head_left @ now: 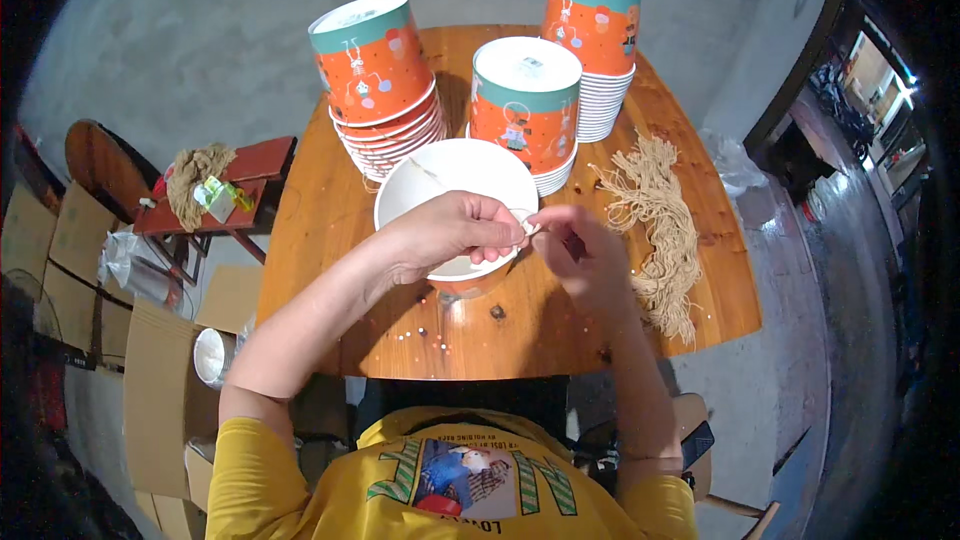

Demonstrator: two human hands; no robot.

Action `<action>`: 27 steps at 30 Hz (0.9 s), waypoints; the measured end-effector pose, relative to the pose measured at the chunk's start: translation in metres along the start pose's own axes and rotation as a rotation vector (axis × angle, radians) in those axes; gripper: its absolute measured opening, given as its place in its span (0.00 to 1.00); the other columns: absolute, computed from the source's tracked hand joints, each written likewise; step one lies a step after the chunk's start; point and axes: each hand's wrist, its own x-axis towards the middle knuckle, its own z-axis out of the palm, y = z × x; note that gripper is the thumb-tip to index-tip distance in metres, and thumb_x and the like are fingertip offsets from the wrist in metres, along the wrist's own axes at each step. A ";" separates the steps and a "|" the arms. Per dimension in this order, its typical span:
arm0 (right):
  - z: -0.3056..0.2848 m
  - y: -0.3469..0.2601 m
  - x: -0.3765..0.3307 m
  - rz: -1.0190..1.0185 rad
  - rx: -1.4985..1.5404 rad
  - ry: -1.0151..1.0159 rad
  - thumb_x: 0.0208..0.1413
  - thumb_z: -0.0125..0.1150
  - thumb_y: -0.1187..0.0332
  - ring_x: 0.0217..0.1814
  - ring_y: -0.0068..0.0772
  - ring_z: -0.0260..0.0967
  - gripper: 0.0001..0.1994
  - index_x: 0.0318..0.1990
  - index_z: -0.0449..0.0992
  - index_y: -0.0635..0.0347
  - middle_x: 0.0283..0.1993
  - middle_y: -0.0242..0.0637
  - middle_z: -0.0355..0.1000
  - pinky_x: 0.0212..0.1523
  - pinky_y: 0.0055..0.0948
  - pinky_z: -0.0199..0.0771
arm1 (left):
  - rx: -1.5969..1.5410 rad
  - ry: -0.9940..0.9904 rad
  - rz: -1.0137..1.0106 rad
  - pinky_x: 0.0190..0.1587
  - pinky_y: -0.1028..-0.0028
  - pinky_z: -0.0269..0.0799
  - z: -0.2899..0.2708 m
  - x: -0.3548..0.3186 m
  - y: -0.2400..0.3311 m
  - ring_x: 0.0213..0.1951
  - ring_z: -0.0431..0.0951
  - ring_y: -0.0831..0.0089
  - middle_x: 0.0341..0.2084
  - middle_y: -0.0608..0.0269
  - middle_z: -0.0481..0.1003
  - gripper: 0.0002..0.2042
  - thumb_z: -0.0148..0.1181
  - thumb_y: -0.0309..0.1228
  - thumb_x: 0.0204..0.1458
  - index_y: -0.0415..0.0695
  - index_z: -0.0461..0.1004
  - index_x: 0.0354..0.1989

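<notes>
A white-lined paper bucket [460, 166] with an orange outside stands open near the middle of the table, its mouth facing me. At its right rim, my left hand [455, 235] pinches a short pale cord [529, 225] between thumb and fingers. My right hand [583, 255] meets it there, fingers curled at the same cord; shadow hides part of its grip. Another thin strand lies against the bucket's inner wall at the upper left. To the right of my right hand rests a loose bundle of beige cords [660, 230].
Behind the bucket rise a left stack [375, 75], a middle stack [525, 115] and a right stack [595, 25] of orange-and-green buckets. Small white bits dot the wooden table's [470, 340] near edge. A red bench [250, 180] and cardboard boxes [160, 390] stand left.
</notes>
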 end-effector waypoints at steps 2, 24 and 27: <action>0.003 0.003 -0.002 -0.041 -0.057 0.041 0.52 0.57 0.78 0.21 0.09 0.52 0.04 0.34 0.72 0.59 0.18 0.19 0.56 0.22 0.14 0.52 | 0.028 0.005 0.019 0.26 0.88 0.62 0.001 0.001 0.000 0.24 0.68 0.88 0.23 0.75 0.72 0.06 0.59 0.32 0.54 0.43 0.75 0.33; 0.019 -0.009 -0.014 0.078 -0.135 0.201 0.53 0.59 0.72 0.23 0.26 0.67 0.07 0.39 0.72 0.57 0.22 0.35 0.68 0.26 0.27 0.67 | -0.396 -0.125 -0.089 0.38 0.83 0.74 -0.013 0.004 -0.002 0.33 0.76 0.80 0.34 0.65 0.74 0.09 0.57 0.19 0.51 0.38 0.69 0.41; 0.010 -0.013 -0.007 0.064 -0.193 0.156 0.55 0.59 0.70 0.22 0.21 0.63 0.06 0.39 0.72 0.59 0.21 0.33 0.66 0.25 0.26 0.65 | -0.271 -0.066 -0.004 0.39 0.82 0.73 -0.005 0.000 0.001 0.33 0.74 0.79 0.32 0.67 0.72 0.11 0.58 0.19 0.49 0.39 0.67 0.41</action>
